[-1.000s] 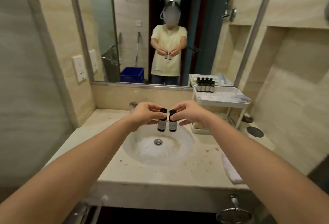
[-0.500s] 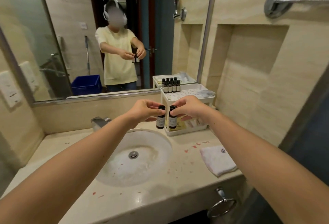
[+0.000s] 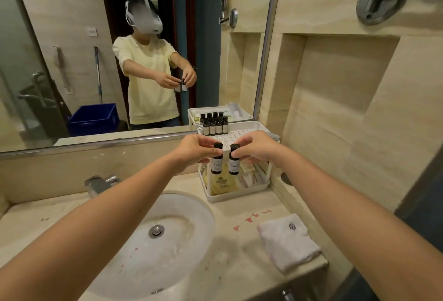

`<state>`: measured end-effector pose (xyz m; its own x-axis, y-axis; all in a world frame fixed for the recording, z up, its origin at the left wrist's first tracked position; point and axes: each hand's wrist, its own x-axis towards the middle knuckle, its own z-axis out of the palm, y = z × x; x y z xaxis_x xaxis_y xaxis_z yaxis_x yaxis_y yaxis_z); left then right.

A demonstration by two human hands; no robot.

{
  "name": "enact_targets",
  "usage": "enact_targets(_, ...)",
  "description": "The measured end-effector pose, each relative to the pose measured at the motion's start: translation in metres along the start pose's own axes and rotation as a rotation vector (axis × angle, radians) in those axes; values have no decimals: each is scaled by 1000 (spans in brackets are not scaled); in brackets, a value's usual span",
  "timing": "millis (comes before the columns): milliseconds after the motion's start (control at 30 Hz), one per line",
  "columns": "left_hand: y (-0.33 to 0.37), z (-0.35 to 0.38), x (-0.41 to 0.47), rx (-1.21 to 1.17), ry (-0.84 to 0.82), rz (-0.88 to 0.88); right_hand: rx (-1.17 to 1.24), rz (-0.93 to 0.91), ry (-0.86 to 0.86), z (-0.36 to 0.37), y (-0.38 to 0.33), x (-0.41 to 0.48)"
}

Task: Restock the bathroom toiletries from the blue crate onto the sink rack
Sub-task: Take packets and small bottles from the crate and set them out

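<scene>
Right now both hands are stretched out in front of the white two-tier rack (image 3: 242, 134), each with a small dark toiletry bottle. The left hand (image 3: 191, 148) pinches the left bottle (image 3: 217, 162) by its black cap and neck, fingers on top and thumb underneath. The right hand (image 3: 257, 148) grips the right bottle (image 3: 233, 163) the same way. Both bottles hang upright, side by side and close together with a narrow gap between them. They sit level with the front edge of the rack's top shelf, and their pale labels show against the lower tier.

At the back left corner of the rack's top shelf, a row of four matching bottles (image 3: 215, 127) stands against the mirror (image 3: 72, 37), doubled by its reflection. In the rack's lower tier a yellow bottle (image 3: 221, 182) stands at the front left, with pale sachets (image 3: 251, 175) to its right.

The rack stands on the stone counter (image 3: 239, 252), at the end where the mirror meets the side wall. The round sink basin (image 3: 172, 240) lies in front of the rack and to its left. The chrome faucet (image 3: 100, 184) is farther left of the rack. A folded white towel (image 3: 287, 240) lies on the counter in front of the rack, toward the right. The blue crate (image 3: 93, 118) shows only as a reflection in the mirror, left of the rack.
</scene>
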<state>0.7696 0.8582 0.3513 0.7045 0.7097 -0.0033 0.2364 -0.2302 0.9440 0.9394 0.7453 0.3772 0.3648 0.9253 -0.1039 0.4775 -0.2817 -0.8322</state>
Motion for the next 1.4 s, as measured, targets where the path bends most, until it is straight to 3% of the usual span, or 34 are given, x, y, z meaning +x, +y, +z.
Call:
enact_targets(600,18,37,233,158,129,-15,-30,-42,-109,-117,41,217)
enact_targets(967,0,36,321,557,197,41,-44,-9,-97,-120,75,317)
enact_targets(1400,-26,39,351,943,259,77,-51,-34,-72,-98,97,356)
